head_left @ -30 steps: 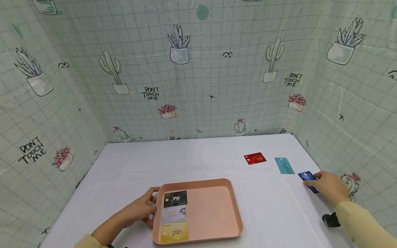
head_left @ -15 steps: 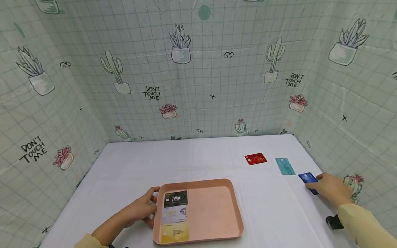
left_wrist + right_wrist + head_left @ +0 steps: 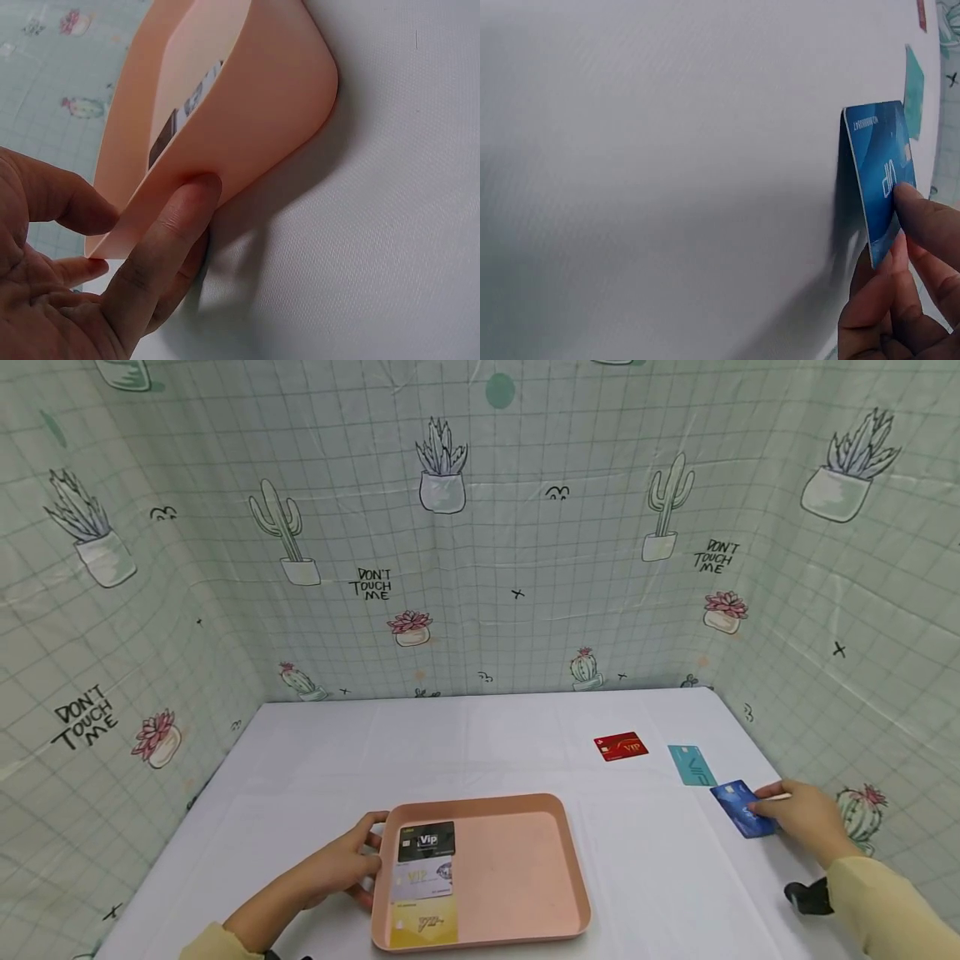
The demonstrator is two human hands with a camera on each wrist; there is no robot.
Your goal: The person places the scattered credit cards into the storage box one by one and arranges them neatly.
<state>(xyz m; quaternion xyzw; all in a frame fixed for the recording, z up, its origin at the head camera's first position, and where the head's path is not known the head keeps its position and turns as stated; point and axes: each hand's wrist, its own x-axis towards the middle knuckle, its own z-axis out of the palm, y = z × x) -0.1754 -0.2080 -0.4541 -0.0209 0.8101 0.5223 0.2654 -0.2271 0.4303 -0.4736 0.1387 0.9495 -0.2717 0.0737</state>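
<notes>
My right hand (image 3: 806, 818) pinches a blue VIP card (image 3: 738, 808) near the table's right edge. In the right wrist view the thumb lies on the face of the blue card (image 3: 877, 165) and the fingers are behind it; the card is tilted, casting a shadow on the tabletop. My left hand (image 3: 345, 864) grips the pink tray (image 3: 517, 877) at its left side. The left wrist view shows one fingertip on the outer wall of the tray (image 3: 270, 105) and another finger at the rim. Along the tray's left side lie black (image 3: 426, 842), silver (image 3: 422, 878) and gold (image 3: 423, 922) VIP cards.
A teal VIP card (image 3: 692, 766) lies just beyond the blue one, and a red VIP card (image 3: 621, 746) farther left. White cloth covers the table (image 3: 450, 743). Patterned fabric walls (image 3: 480, 543) stand at the back and both sides.
The right hand has raised the blue card off the table and shifted it slightly left, so more of its face shows. The left hand and tray stay in place.
</notes>
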